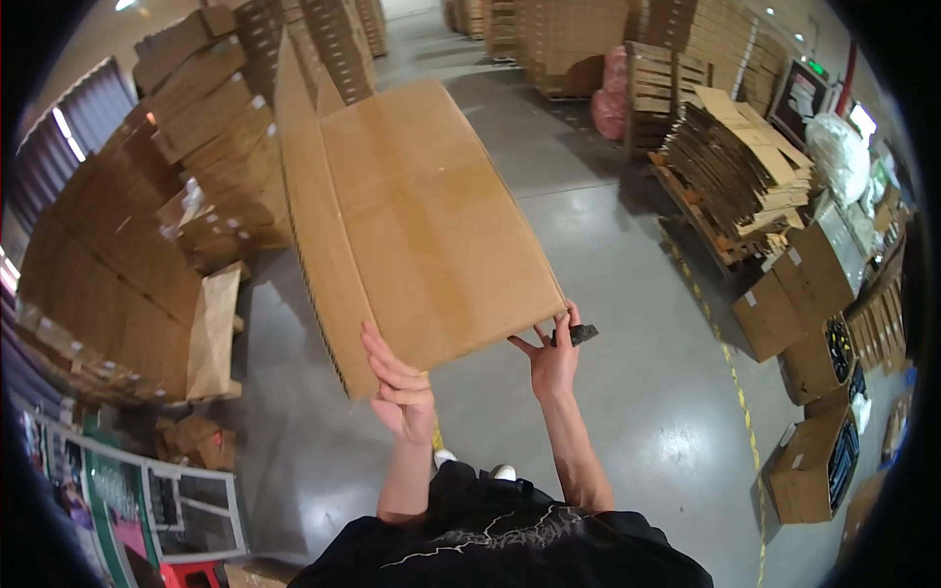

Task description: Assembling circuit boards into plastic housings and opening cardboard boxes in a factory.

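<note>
A large brown cardboard box (431,216) is held up in front of me, tilted, with a strip of tape down its broad face. Along its left side a long flap (314,225) stands out. My left hand (400,392) grips the near left edge by the flap, fingers on the cardboard and thumb side hidden. At the near right corner, my right hand (555,363) supports the box with its fingers spread around the corner. A small dark object (578,336) sticks out by the right fingers; its kind is not clear. The box's underside is hidden.
Stacked cartons (118,265) rise on the left. Flattened cardboard (735,167) lies piled on a pallet at right, beyond a yellow floor line (725,358). Open cartons (814,461) stand at the right. A white-framed rack (196,510) is at lower left. Grey floor (647,431) surrounds me.
</note>
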{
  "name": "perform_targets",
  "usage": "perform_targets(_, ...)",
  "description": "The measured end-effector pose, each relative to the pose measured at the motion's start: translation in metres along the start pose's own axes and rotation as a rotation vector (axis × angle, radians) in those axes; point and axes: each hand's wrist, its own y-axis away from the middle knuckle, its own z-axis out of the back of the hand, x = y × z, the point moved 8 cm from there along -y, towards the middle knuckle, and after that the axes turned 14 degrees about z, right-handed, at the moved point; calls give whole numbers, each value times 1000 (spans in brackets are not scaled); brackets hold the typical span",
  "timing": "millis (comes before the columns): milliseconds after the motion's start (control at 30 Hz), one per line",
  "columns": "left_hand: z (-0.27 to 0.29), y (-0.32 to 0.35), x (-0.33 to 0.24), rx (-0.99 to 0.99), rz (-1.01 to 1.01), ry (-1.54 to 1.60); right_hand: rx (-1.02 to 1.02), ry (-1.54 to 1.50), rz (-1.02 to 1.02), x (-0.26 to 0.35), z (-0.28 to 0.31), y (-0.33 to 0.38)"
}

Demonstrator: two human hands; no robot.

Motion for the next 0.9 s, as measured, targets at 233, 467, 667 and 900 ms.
perform_targets(233,175,104,-182,-819,-238,-402,55,975,541,-80,26,-93)
perform_targets(467,211,100,-268,-1199,-149,-561,297,1443,-321,-229,215,-126)
perform_targets(667,241,50,-366,-1468,27,-773,-126,1450,-503,-180,332,-100)
perform_targets(900,354,-21,-422,-1661,400,-893,-702,1098,-651,-148,394,-97)
